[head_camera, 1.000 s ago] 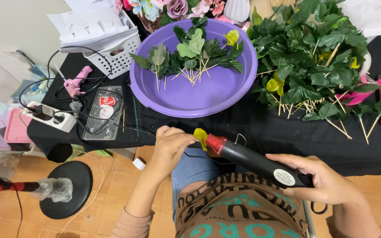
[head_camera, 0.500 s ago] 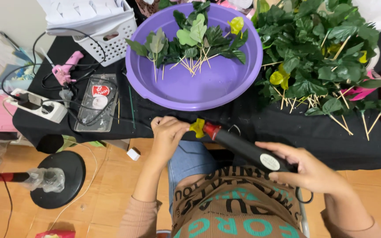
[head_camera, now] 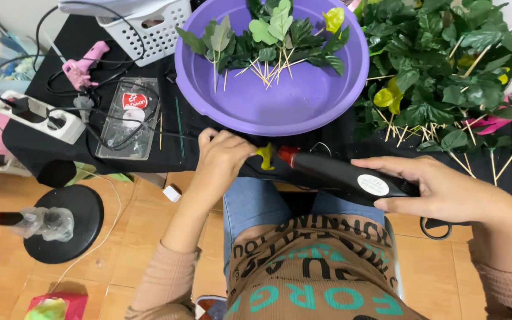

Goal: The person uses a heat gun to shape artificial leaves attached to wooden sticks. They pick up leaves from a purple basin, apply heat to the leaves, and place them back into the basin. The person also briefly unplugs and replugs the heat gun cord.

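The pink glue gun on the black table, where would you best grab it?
Probably by its handle. The pink glue gun lies flat on its side on the table, body pointing up-right, handle angled away, so a hand coming from above can close around the handle. Its cord trails off nearby, so lift gently.

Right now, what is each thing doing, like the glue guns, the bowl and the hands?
Left hand: pinching a small yellow leaf.
Right hand: gripping the black glue gun, its red tip by the leaf.
Pink glue gun: lying on the table, not held.
Purple bowl: upright, holding leaves on sticks.
Power strip: has a plug in it.
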